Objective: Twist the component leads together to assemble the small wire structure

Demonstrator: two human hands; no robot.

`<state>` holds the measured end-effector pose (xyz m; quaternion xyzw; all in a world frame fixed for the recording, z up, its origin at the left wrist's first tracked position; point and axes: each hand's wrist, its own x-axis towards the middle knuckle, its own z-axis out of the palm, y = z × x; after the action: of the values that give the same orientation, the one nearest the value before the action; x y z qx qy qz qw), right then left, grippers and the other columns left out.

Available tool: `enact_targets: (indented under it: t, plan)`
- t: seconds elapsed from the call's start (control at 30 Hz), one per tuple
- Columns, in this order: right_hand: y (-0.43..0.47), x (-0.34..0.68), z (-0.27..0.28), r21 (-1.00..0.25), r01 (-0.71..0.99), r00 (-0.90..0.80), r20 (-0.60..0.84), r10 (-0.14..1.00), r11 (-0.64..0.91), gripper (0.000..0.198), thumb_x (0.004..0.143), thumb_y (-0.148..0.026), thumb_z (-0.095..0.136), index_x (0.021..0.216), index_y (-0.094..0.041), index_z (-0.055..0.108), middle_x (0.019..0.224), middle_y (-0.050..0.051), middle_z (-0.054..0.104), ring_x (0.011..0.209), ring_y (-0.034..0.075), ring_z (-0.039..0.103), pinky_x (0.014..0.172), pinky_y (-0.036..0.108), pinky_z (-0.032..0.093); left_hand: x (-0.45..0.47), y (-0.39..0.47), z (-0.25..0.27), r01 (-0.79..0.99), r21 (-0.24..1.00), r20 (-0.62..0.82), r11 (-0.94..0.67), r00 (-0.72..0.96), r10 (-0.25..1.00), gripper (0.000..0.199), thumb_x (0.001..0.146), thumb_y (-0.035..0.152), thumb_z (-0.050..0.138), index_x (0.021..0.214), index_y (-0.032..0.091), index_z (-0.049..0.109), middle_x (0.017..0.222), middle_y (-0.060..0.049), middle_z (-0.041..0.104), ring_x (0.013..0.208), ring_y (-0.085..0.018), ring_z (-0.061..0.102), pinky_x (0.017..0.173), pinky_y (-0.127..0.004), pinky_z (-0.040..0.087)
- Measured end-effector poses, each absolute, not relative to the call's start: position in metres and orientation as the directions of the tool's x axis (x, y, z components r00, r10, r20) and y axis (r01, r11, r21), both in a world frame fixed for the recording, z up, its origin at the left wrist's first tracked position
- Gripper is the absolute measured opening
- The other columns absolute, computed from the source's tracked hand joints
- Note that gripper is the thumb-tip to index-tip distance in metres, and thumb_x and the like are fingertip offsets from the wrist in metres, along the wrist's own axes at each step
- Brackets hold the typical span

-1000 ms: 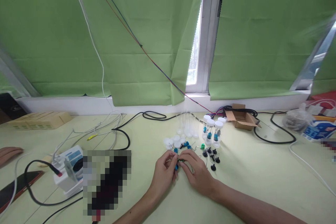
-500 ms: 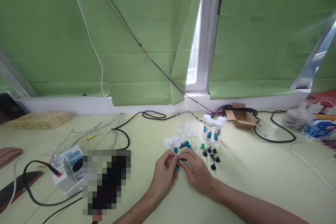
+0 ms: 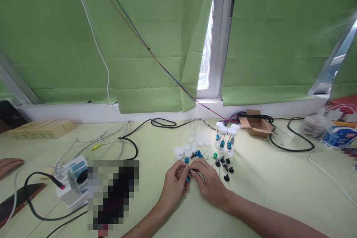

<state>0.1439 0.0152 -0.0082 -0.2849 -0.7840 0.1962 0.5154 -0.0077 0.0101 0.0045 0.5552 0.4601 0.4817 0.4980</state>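
Note:
My left hand (image 3: 175, 180) and my right hand (image 3: 210, 183) meet at the fingertips low over the table, both pinching a small blue part (image 3: 187, 179). Fingers cover most of it; a dark bit shows between the tips. Just beyond lie another blue piece (image 3: 186, 160), a cluster of blue pieces (image 3: 199, 154) with thin metal rods, and a green knob-like piece (image 3: 215, 155). Several black round-headed pieces (image 3: 227, 178) are scattered right of my right hand. White caps (image 3: 179, 151) lie behind my left hand.
Capped clear vials (image 3: 223, 141) with blue pieces inside stand behind the parts, beside clear tubes (image 3: 199, 130). An open cardboard box (image 3: 258, 128) sits at the back right. At left are a white power strip (image 3: 71, 182), black cables (image 3: 36, 214) and another person's hand (image 3: 10, 165).
Hardly anything differs. Both hands keep their pinch at the same spot, with only a slight shift of the fingers and of the camera view.

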Motion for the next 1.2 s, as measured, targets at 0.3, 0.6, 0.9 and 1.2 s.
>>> enact_targets:
  t: [0.3, 0.6, 0.9, 1.2]
  plan:
    - [0.0149, 0.1444, -0.0079, -0.599, 0.224, -0.319, 0.7, 0.639, 0.769, 0.022, 0.091, -0.006, 0.046, 0.102, -0.021, 0.058, 0.097, 0.007, 0.058, 0.092, 0.02, 0.058, 0.081, 0.034, 0.052, -0.0076, 0.0106, 0.0049, 0.03, 0.995, 0.088, -0.093, 0.124, 0.988, 0.029, 0.084, 0.048, 0.059, 0.077, 0.019, 0.056, 0.051, 0.006, 0.051, 0.033, -0.008, 0.046, 0.031, -0.016, 0.033]
    - [0.0132, 0.1435, -0.0056, -0.592, 0.215, -0.305, 0.715, 0.629, 0.777, 0.019, 0.091, -0.008, 0.048, 0.102, -0.021, 0.058, 0.098, 0.008, 0.059, 0.093, 0.021, 0.058, 0.081, 0.036, 0.052, -0.0074, 0.0102, 0.0065, -0.008, 0.994, 0.105, -0.105, 0.112, 0.988, 0.028, 0.082, 0.047, 0.061, 0.076, 0.02, 0.056, 0.052, 0.006, 0.052, 0.034, -0.007, 0.046, 0.032, -0.016, 0.035]
    - [0.0121, 0.1442, -0.0038, -0.612, 0.226, -0.314, 0.69, 0.652, 0.757, 0.021, 0.09, -0.007, 0.049, 0.103, -0.021, 0.056, 0.098, 0.008, 0.057, 0.092, 0.021, 0.057, 0.08, 0.035, 0.05, -0.0078, 0.01, 0.0073, -0.042, 0.994, 0.105, -0.1, 0.119, 0.987, 0.029, 0.082, 0.046, 0.062, 0.075, 0.02, 0.054, 0.055, 0.005, 0.054, 0.033, -0.006, 0.046, 0.032, -0.016, 0.035]
    - [0.0124, 0.1435, -0.0058, -0.602, 0.224, -0.321, 0.697, 0.641, 0.766, 0.022, 0.091, -0.006, 0.047, 0.104, -0.021, 0.056, 0.099, 0.008, 0.056, 0.093, 0.021, 0.056, 0.081, 0.035, 0.05, -0.0078, 0.0118, 0.0066, -0.027, 0.992, 0.124, -0.121, 0.136, 0.983, 0.027, 0.086, 0.044, 0.059, 0.077, 0.02, 0.051, 0.058, 0.006, 0.051, 0.034, -0.006, 0.045, 0.032, -0.016, 0.034]
